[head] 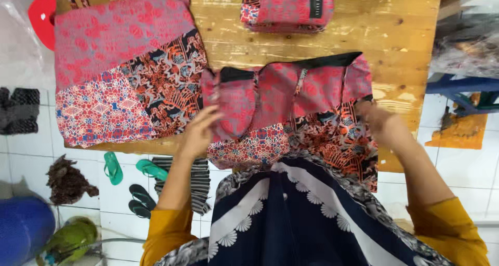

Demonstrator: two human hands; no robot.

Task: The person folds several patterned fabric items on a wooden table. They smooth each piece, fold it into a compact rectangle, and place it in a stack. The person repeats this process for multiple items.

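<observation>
Seen from above: a wooden counter (395,21) with patchwork batik goods in red, pink, orange and black.

Nearest, at the counter's near edge and partly hanging over it: an unfinished patchwork bag (296,110), mouth rimmed in black along the far side, crumpled and half folded.

Left hand (200,133) on the bag's left end, fingers curled around a fold of the cloth, pinching it closed. Right hand (377,118) at the bag's right edge, blurred; fingers apparently closed on the fabric there, though grip hard to make out. Mustard-yellow sleeves on both arms, and a dark navy garment with white floral bands in the foreground.

Left of the bag and just touching it: a finished flat patchwork bag (119,68), laid out smooth, handles pointing far. At the far edge, centre: a stack of folded patchwork pieces (288,8) with a dark label.

Below the counter on the white tiled floor, left: green sandals (130,168), dark sandals (139,201), a blue barrel (23,227). Far left: a red plastic stool (44,14).
</observation>
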